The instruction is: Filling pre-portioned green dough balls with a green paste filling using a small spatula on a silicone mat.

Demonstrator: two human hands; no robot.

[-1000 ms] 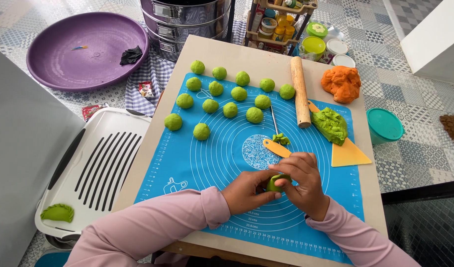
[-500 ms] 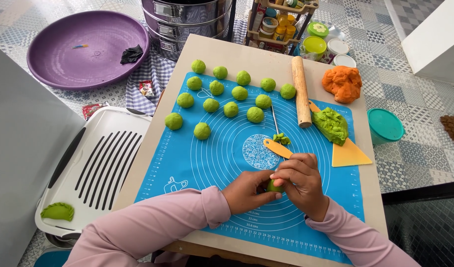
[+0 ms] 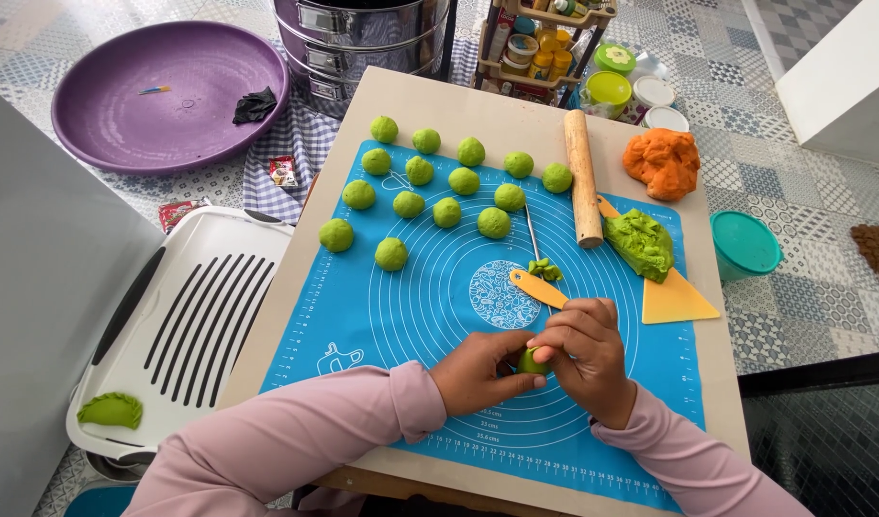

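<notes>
Green dough ball (image 3: 531, 361) pinched between both hands over the blue silicone mat (image 3: 401, 306), near its front edge. Left hand (image 3: 479, 371) closed against the ball's left side; right hand (image 3: 585, 356) curled over its top and right, fingers wrapped. Equally near to both hands. Roughly round, no clear long axis. Just beyond the right hand on the mat: orange scraper (image 3: 540, 288). Farther back on the mat: rows of finished green balls (image 3: 446, 212), wooden rolling pin (image 3: 583, 191).

Bright, even daylight; soft short shadows beside the rolling pin (image 3: 583, 178); sharp focus there, slight wide-angle bending toward frame edges.
</notes>
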